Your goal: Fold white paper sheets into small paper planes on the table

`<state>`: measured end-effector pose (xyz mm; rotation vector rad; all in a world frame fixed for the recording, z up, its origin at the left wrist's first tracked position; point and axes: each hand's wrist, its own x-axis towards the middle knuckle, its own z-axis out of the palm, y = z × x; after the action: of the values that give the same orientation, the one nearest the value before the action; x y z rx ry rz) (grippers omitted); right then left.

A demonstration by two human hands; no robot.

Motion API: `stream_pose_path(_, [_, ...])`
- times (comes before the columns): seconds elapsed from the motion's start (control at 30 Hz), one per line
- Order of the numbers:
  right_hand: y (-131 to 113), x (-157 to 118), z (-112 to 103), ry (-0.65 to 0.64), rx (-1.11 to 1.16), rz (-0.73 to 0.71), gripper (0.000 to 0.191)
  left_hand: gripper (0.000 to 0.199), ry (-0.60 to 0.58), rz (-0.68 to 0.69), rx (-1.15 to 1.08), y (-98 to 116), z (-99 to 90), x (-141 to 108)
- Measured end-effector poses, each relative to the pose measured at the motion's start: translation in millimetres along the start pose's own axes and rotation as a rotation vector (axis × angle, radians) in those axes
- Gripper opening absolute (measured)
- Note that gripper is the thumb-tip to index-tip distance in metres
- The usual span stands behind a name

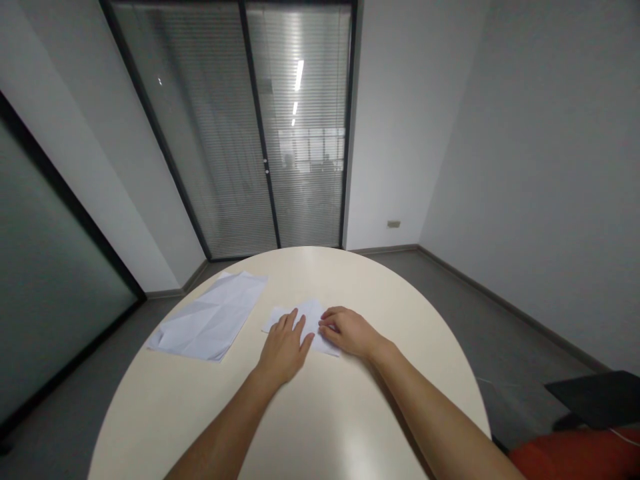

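A small piece of folded white paper (313,313) lies on the round cream table (320,413), partly covered by my hands. My left hand (284,347) rests flat on its left part, fingers spread. At the paper's right edge is my right hand (347,331), its fingers curled and the thumb close to the index finger; the paper's edge is at the fingertips. Larger creased white sheets (213,317) lie stacked on the left side of the table, apart from both hands.
Beyond the table stand glass doors with blinds (225,133) and a grey wall (400,120) with a socket (393,224). At the lower right are a red chair (575,457) and a black flat object (597,398), beside the table's edge.
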<state>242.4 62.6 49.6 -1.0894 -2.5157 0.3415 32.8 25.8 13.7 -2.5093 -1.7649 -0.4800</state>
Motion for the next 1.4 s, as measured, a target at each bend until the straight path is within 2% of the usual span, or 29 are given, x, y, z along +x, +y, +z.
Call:
stream_pose_path(0.27, [0,-1,6,-0.027,0.106,-0.065,0.027,0.053,0.017,-0.046,0.037,-2,3.6,1])
stream_pose_path(0.4, [4,0,13,0.018,0.105,-0.016,0.027,0.048,0.007,-0.021,0.014,-1,0.1,3])
stream_pose_path(0.57, [9,1,21,0.069,0.0,0.062,0.036,0.048,-0.002,-0.005,-0.022,-2,-1.2,3])
stream_pose_path(0.77, [15,-2,24,0.048,-0.026,0.141,0.061,0.044,-0.028,0.064,-0.122,-12,0.0,2])
stream_pose_path(0.83, [15,-2,23,0.053,-0.017,0.135,0.063,0.044,-0.04,0.094,-0.142,-15,-0.4,2])
stream_pose_path(1.03, [13,1,22,0.132,0.007,0.099,0.047,0.047,-0.098,0.127,-0.115,-15,-1.6,1])
stream_pose_path(1.2, [15,2,22,0.124,0.033,0.141,0.043,0.051,-0.096,0.092,-0.05,-9,-2.0,0])
stream_pose_path(1.4, [16,3,20,0.131,0.087,0.157,0.038,0.058,-0.157,0.098,-0.064,-11,-0.7,-1])
